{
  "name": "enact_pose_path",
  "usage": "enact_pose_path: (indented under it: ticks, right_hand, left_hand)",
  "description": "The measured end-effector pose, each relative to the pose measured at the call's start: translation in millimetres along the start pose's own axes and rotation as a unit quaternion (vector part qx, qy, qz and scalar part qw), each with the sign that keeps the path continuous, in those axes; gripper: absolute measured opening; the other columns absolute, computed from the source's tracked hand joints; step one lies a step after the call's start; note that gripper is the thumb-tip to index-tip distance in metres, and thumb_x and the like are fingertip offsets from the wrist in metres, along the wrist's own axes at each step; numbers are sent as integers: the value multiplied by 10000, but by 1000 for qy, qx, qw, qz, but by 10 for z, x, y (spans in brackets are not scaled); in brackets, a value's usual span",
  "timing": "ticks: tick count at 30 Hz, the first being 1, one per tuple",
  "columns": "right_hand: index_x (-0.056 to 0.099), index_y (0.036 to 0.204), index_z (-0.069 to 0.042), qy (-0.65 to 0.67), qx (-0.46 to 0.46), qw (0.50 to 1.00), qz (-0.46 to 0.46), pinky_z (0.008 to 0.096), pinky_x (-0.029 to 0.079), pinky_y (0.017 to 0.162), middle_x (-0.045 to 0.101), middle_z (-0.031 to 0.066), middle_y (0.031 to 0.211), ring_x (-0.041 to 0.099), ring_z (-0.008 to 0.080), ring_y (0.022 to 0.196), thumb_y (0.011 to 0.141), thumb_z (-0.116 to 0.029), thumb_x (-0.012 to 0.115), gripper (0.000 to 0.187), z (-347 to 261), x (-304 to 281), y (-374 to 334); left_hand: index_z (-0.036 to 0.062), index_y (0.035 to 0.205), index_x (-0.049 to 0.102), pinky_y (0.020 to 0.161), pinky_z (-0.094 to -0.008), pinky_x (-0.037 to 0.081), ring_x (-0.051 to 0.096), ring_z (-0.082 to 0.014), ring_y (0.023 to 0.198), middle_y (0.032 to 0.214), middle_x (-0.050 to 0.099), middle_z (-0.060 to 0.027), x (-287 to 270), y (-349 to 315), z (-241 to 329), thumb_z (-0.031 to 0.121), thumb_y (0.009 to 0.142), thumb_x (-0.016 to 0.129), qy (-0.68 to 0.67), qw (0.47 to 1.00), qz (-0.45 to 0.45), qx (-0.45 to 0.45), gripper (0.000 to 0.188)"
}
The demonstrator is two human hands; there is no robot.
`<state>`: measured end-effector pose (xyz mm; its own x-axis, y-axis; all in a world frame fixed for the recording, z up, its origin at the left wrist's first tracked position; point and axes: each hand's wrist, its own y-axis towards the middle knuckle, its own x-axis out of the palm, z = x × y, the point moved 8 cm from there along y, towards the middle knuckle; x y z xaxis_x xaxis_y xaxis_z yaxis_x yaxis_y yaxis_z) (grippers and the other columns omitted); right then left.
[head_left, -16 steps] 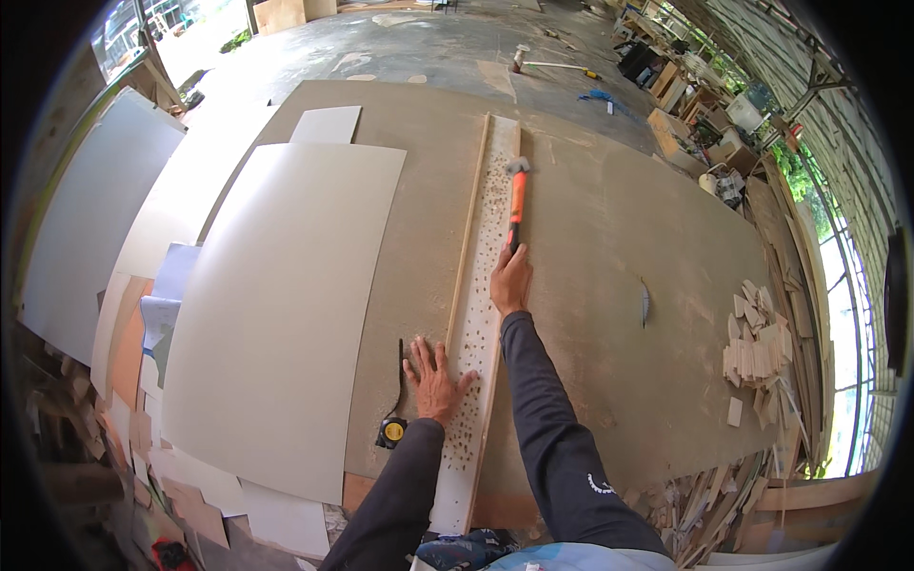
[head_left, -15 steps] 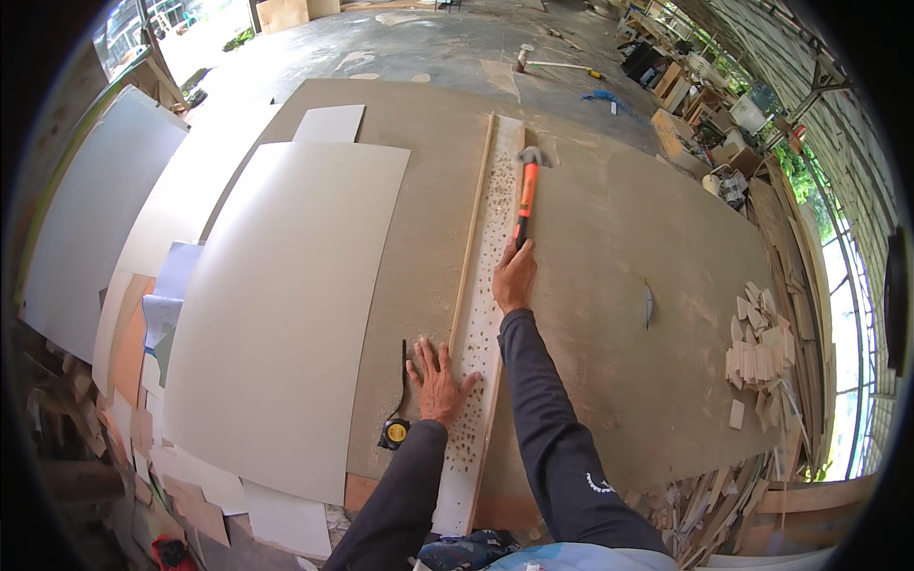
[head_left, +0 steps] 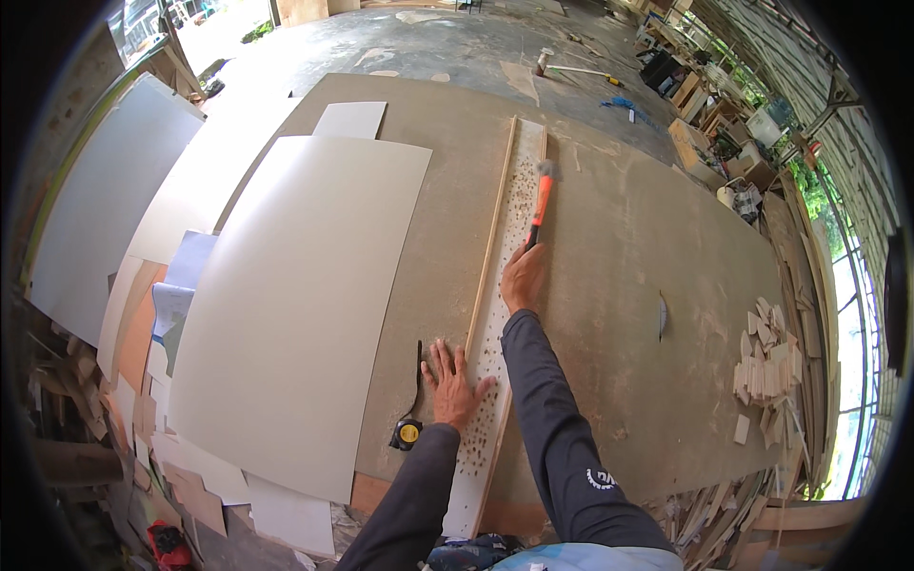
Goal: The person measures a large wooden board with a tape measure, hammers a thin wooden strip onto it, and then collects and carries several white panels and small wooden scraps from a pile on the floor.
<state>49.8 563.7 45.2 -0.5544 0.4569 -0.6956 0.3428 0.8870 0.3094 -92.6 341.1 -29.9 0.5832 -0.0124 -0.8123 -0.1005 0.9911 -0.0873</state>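
Speckled white board (head_left: 487,333): long and narrow, brown-flecked, with thin wooden rails (head_left: 491,238) along its sides; it runs from 1 o'clock to 6 o'clock, read from the centre of your view.
Left hand (head_left: 457,390): at 6 o'clock, your fingers spread across the left rail, thumb over the flecked face; how hard you press, I cannot tell.
Right hand (head_left: 522,277): near the centre, your fingers wrapped round the black grip of an orange-handled hammer (head_left: 542,200) with a grey metal head.
Hammer line: from your grip toward 12 o'clock, its head over the right rail; I cannot tell whether they touch.
Black-and-yellow tape measure (head_left: 406,434): at 8 o'clock from your left hand.
Large off-white rectangular sheet (head_left: 295,305): at your 9 o'clock.
Thin, curved, silvery piece (head_left: 663,317): at your 3 o'clock.
Pale flat wood offcuts (head_left: 762,373): heaped between 3 and 4 o'clock.
Broad brown panel (head_left: 609,400): beneath your board.
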Motion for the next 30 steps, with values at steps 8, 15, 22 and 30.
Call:
enact_pose_path:
  ticks: [8,15,22,30]
  right_hand:
    - [495,898,56,17,-20,996,-90,493,496,592,612,251,679,656,393,664,1000,-306,482,376,500,-376,-804]
    - [433,856,-17,162,157,941,-253,396,435,399,544,135,536,596,254,415,1021,-376,464,396,664,-1773,-3276]
    - [450,913,-10,64,54,966,-245,491,409,491,566,246,626,596,459,610,1014,-325,490,333,741,-2104,-3925]
    - [451,993,2,147,-34,978,-141,488,441,510,596,262,689,609,469,659,1009,-257,500,264,-5,-2481,-3528]
  left_hand:
    - [23,1478,272,1164,-556,-51,-20,-370,1493,1595,49,-258,32,-34,40,564,860,615,-6,999,20,25,890]
    - [-33,1454,302,1183,-525,-3,86,-383,1482,1573,161,-261,84,3,-111,350,973,439,-67,994,79,43,630]
    - [-47,1412,339,1193,-482,97,232,-409,1430,1522,257,-283,-158,-602,-186,235,858,576,-134,984,89,82,664]
    - [-67,1433,331,1187,-517,120,132,-466,1442,1557,148,-287,-291,-2158,-46,247,834,635,37,980,-4,195,742]
